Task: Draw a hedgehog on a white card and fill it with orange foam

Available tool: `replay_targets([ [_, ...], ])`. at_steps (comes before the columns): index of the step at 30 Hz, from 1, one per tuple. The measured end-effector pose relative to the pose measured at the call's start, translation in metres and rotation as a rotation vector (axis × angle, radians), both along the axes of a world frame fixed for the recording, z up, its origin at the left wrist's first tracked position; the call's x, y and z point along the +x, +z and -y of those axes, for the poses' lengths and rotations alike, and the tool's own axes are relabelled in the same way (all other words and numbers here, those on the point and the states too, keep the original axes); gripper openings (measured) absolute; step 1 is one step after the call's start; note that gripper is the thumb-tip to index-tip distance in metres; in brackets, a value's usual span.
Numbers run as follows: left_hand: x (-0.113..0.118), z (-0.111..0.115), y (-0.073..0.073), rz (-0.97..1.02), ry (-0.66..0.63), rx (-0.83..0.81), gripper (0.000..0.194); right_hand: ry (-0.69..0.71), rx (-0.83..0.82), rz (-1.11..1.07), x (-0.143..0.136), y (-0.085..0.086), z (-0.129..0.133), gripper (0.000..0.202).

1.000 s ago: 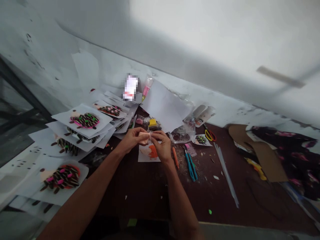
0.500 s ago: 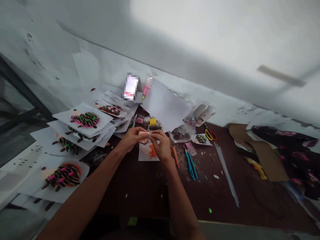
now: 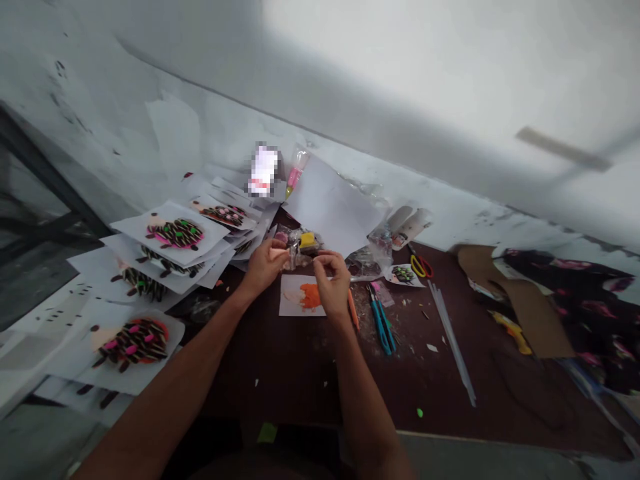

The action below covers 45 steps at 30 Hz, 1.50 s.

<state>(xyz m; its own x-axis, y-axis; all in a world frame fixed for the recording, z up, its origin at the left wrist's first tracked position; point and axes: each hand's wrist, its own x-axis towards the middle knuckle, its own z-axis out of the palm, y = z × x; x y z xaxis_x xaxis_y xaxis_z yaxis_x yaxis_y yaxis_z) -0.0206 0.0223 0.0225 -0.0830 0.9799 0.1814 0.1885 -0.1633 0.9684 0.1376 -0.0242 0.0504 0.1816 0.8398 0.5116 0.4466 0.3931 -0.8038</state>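
My left hand (image 3: 265, 267) is closed on a pale pink piece (image 3: 278, 253), above and left of a small white card. That card (image 3: 303, 297) lies on the dark table and bears an orange and peach animal shape. Over its right edge is my right hand (image 3: 332, 277), thumb and fingers pinched together; whatever lies between the fingertips is too small to make out. Clear plastic wrapping (image 3: 295, 259) shows between the hands, beside a yellow block (image 3: 307, 240). An orange stick (image 3: 353, 310) lies just right of my right wrist.
Stacked hedgehog pictures (image 3: 193, 247) fill the left. Blue-handled pliers (image 3: 383, 323), red and yellow scissors (image 3: 423, 267), clear glue sticks (image 3: 453, 343) and a yellow cutter (image 3: 515, 331) lie right. A phone (image 3: 264, 170) and a large white sheet (image 3: 333, 207) stand behind.
My hands have moved apart, the left one leftward and the right one rightward. More of the card and its orange shape shows between them. The view has shifted slightly.
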Motion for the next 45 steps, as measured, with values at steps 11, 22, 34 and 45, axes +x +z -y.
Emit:
replay_targets([
  [11,-0.001,-0.004,-0.009,-0.636,0.075,0.405,0.040,-0.077,-0.094,0.461,0.022,-0.030,0.051,0.011],
  [22,-0.003,0.006,-0.004,-0.690,-0.327,0.187,0.026,-0.071,-0.157,0.660,0.010,-0.039,0.054,0.013],
  [34,-0.005,0.008,-0.003,-0.830,-0.384,0.085,0.028,-0.101,-0.248,0.878,-0.004,-0.029,0.052,0.013],
  [45,-0.008,0.002,-0.011,-0.904,-0.522,0.175,0.030,-0.001,-0.238,0.998,-0.002,-0.025,0.071,0.020],
])
